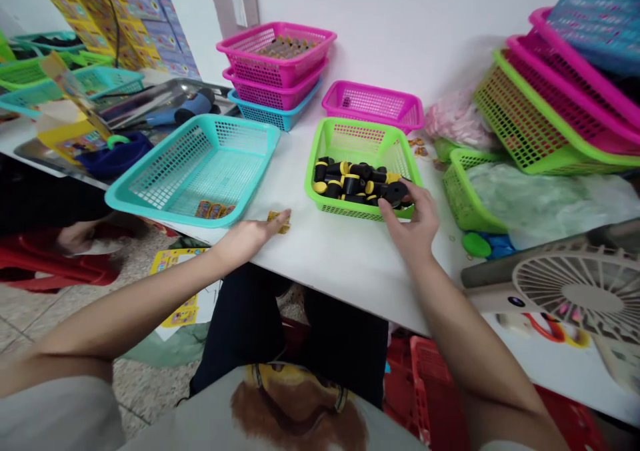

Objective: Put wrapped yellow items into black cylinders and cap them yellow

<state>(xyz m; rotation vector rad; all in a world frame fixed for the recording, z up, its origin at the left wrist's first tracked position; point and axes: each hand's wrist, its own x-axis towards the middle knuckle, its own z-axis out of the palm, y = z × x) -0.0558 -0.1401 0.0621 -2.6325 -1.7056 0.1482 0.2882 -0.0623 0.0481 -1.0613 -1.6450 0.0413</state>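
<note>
My right hand is at the near right corner of a lime-green basket. Its thumb and fingers close on a black round plastic part. Several black cylindrical pieces with yellow caps lie heaped in that basket. On the white table, my left hand has its index finger stretched out over a small yellow printed piece, touching or just above it; the other fingers are partly hidden. To the left, a turquoise basket holds a few small printed pieces at its near end.
Pink baskets are stacked at the back, with another pink basket behind the green one. A small fan stands at the right, below tilted stacked baskets. A metal tray is at the left; another person's hand shows below.
</note>
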